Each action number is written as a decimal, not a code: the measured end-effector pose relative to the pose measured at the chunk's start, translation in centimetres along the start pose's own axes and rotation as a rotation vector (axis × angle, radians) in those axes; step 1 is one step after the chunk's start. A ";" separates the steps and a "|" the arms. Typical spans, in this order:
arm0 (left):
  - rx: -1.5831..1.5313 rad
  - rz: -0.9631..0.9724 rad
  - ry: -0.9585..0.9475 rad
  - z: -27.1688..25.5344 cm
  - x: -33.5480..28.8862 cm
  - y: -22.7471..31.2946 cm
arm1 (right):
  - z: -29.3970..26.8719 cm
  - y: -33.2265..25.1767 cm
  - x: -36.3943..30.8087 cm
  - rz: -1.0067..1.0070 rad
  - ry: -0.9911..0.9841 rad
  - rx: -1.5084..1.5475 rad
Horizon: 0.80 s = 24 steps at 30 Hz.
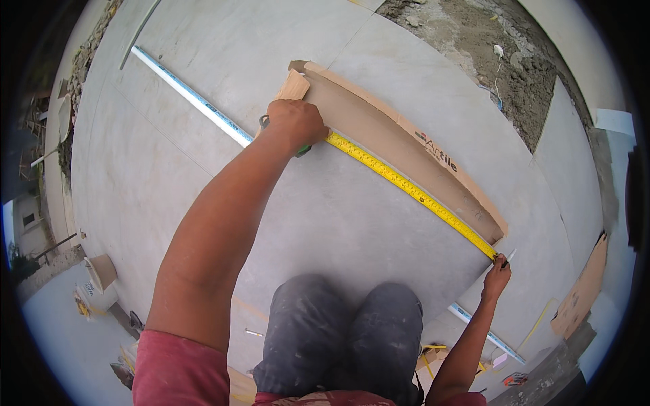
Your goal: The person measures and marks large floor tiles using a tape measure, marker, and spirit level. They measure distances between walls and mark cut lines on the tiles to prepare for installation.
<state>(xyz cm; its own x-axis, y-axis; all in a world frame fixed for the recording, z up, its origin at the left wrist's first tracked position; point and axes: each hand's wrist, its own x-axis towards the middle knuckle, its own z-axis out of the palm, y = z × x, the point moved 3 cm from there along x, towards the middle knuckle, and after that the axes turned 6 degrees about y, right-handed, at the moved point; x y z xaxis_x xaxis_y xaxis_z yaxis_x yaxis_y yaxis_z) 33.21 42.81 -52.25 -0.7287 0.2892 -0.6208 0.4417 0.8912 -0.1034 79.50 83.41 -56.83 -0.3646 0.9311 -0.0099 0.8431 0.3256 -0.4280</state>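
Observation:
A yellow tape measure blade (413, 191) stretches diagonally across a large grey tile (365, 223), close along the inner side of an open cardboard tray (399, 145). My left hand (296, 124) is closed round the tape measure's case at the far-left end, where only a bit of green and black shows beneath the fingers. At the blade's other end, my right hand (497, 276) pinches it near the tile's right corner. A thin pen-like thing with a white tip (511, 255) sticks out from the right fingers; its exact kind is unclear.
A white-and-blue bar (193, 98) lies at upper left; a similar bar (487, 333) shows at lower right. Wet mortar (514, 88) covers the far-right ground. A bucket (95, 296) stands at left, and a cardboard piece (581, 291) lies at right. My knees (345, 325) are close to the tile.

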 end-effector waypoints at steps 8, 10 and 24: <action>0.018 -0.014 0.009 0.3 -0.6 0.0 | 0.5 0.6 -2.8 0.494 -0.031 0.421; 0.032 0.006 0.034 0.4 -0.9 0.0 | 0.4 0.4 -2.7 0.539 -0.043 0.467; 0.050 0.000 -0.044 0.1 -0.9 0.2 | -0.8 0.7 -3.2 0.518 -0.177 0.419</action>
<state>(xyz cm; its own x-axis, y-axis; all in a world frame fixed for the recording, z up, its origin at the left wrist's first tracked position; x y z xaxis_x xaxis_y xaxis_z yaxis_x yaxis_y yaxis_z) 34.00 42.67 -51.80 -0.7057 0.2721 -0.6542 0.4678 0.8724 -0.1418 81.59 80.83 -56.37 -0.0450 0.8972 -0.4392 0.7154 -0.2779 -0.6411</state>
